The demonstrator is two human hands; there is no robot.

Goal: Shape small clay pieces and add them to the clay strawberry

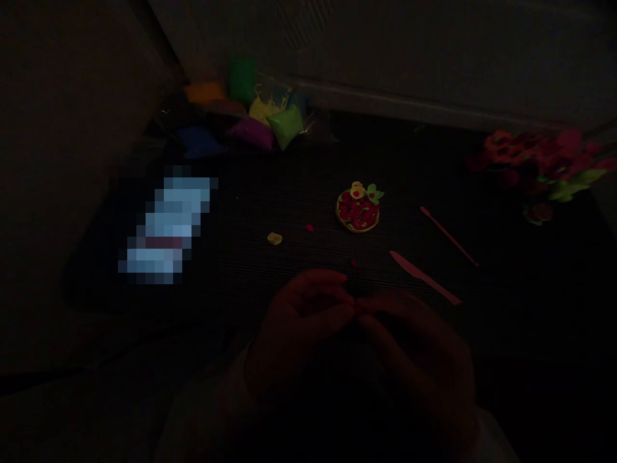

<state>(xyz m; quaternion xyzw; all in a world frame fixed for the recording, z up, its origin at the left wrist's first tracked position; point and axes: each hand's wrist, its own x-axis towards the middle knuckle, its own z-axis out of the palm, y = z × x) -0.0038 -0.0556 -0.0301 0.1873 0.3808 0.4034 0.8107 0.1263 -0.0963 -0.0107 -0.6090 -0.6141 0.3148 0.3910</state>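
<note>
In the dim light my left hand and my right hand meet fingertip to fingertip at the table's near side. Both are closed in a pinch; whatever lies between the fingertips is too small and dark to make out. Just beyond them is a small red clay bit. Farther left lie a pinkish-red clay piece and a flattened yellow clay piece. A small round clay basket with a yellow rim holds red pieces, topped by a yellow flower and green leaves.
Right of the basket lie a pink plastic knife and a thin pink stick tool. Coloured clay packets are heaped at the back left. A lit, blurred-out screen lies at left. Colourful clay flowers stand at the far right.
</note>
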